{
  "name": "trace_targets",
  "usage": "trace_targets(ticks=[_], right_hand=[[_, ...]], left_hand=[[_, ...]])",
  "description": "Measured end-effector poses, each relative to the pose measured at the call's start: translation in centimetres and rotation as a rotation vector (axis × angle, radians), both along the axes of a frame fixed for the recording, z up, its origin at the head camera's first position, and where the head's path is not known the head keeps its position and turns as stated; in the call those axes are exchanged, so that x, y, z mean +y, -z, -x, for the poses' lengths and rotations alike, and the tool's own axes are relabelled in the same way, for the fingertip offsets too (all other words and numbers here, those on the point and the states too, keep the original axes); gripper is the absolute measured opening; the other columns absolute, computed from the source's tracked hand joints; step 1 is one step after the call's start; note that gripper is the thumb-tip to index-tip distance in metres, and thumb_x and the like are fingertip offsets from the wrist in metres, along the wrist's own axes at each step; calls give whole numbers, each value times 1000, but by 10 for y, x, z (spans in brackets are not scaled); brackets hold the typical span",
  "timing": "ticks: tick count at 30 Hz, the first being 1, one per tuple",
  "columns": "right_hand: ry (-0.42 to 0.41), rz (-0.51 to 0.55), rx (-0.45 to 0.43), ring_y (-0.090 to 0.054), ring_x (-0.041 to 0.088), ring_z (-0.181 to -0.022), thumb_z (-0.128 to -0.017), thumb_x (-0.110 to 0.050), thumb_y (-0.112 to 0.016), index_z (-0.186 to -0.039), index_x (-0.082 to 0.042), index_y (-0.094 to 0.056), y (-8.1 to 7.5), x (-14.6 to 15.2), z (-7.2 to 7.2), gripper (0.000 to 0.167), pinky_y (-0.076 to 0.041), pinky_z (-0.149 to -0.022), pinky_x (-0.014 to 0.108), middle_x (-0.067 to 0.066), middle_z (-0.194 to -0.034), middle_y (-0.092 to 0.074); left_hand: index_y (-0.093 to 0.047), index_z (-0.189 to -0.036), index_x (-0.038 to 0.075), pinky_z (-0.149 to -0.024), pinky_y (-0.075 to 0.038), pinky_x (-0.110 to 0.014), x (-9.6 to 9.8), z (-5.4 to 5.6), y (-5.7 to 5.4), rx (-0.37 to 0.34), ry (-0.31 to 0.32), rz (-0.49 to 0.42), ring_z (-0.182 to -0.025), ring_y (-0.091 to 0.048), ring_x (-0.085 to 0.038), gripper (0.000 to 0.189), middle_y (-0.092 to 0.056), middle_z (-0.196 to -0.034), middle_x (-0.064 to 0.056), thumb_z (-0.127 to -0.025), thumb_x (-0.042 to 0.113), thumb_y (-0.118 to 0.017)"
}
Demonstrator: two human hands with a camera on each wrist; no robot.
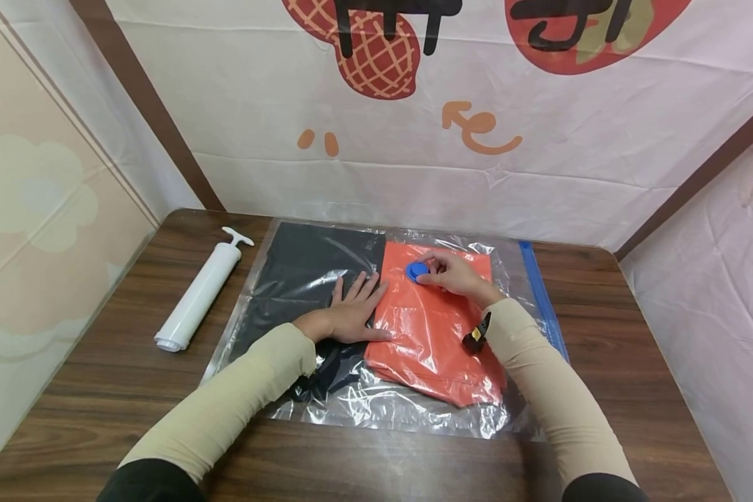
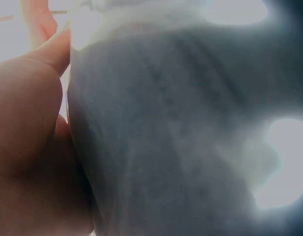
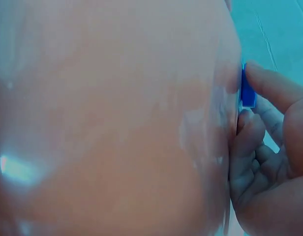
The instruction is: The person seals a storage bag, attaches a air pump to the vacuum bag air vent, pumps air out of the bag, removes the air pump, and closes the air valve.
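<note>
A clear plastic storage bag [image 1: 376,413] lies flat on the table with folded black cloth [image 1: 320,247] in its left half and folded orange-red cloth [image 1: 427,328] in its right. My left hand [image 1: 351,314] rests spread on the bag where the two cloths meet; in the left wrist view the dark cloth [image 2: 166,123] fills most of the frame. With thumb and fingers, my right hand [image 1: 454,274] pinches the round blue valve cap [image 1: 417,271] on the bag, over the orange-red cloth. The right wrist view shows the cap [image 3: 249,91] edge-on at the thumb tip.
A white hand pump [image 1: 201,296] with a T-shaped handle lies left of the bag. The bag's blue zip strip [image 1: 542,300] runs along its right side. Behind the wooden table [image 1: 376,464] hangs a printed fabric backdrop [image 1: 376,181].
</note>
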State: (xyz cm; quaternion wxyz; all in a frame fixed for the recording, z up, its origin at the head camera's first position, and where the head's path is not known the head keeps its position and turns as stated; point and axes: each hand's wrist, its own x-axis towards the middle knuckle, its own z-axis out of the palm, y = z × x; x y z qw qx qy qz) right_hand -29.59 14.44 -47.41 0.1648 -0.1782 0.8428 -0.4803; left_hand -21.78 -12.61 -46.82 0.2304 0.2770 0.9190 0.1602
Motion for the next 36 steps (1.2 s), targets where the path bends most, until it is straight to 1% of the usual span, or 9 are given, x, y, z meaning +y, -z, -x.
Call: trace_targets(ticks=[5,8,12,16,20,26,29,33,36], right_hand=[[-36,-36,-18,-50,19,-64,-99,-12,-68,-147,-10,-53,-2,2,0,51,-47,-59,27,7,-83,-55],[-38,-51,-28,-49,19,-64,-101,-12,-65,-145,-10,-56,-4,3,0,45,-47,-59,28,7,-84,-53],[-16,-86,-24,-50,17,-63,-99,-17,-69,-136,-9,-62,-5,1,0,39,-46,-59,28,5,-84,-53],[-24,-71,-30,-50,19,-64,-98,-18,-71,-142,-9,-55,-2,1,2,47,-46,-60,28,6,-84,-55],[-55,-26,-46,-49,20,-65,-100,-12,-66,-148,-10,-51,1,5,3,50,-47,-60,28,7,-83,-53],[-23,-51,-33,-49,19,-64,-99,-15,-69,-133,-6,-60,-2,3,1,36,-46,-60,28,5,-82,-53],[-21,-60,-21,-50,17,-63,-98,-16,-70,-136,-6,-57,-2,3,2,42,-46,-60,28,5,-83,-55],[-30,-50,-22,-49,18,-63,-99,-11,-67,-144,-9,-55,0,4,3,46,-46,-58,27,6,-84,-54],[-19,-50,-24,-49,18,-63,-99,-12,-68,-138,-8,-60,-1,3,2,39,-45,-58,27,6,-83,-53]], left_hand=[[3,-164,16,-112,25,-62,-1,3,9,-17,-9,-30,-152,24,-32,108,16,-169,-11,-92,69,-58],[4,-164,19,-111,27,-61,-1,5,13,-21,-14,-38,-152,26,-30,109,17,-169,-9,-91,72,-57],[4,-164,18,-112,24,-63,0,3,7,-14,-10,-19,-152,25,-31,108,17,-169,-9,-92,70,-58],[2,-164,16,-113,19,-66,0,-1,-1,0,-3,-3,-153,21,-34,107,14,-169,-12,-94,67,-59],[3,-164,16,-113,21,-64,0,0,4,-7,-10,-11,-153,22,-32,107,14,-169,-11,-93,67,-59],[1,-164,15,-114,18,-66,1,0,1,10,-2,5,-153,19,-34,107,13,-169,-12,-93,67,-58],[1,-165,16,-114,18,-66,0,0,0,19,-1,14,-153,19,-33,106,13,-169,-12,-93,68,-58],[2,-165,16,-113,20,-65,0,0,3,11,-6,6,-153,21,-33,108,13,-169,-11,-92,69,-58],[2,-164,16,-113,22,-64,-1,1,4,0,-9,-2,-152,23,-32,108,14,-169,-11,-92,68,-59]])
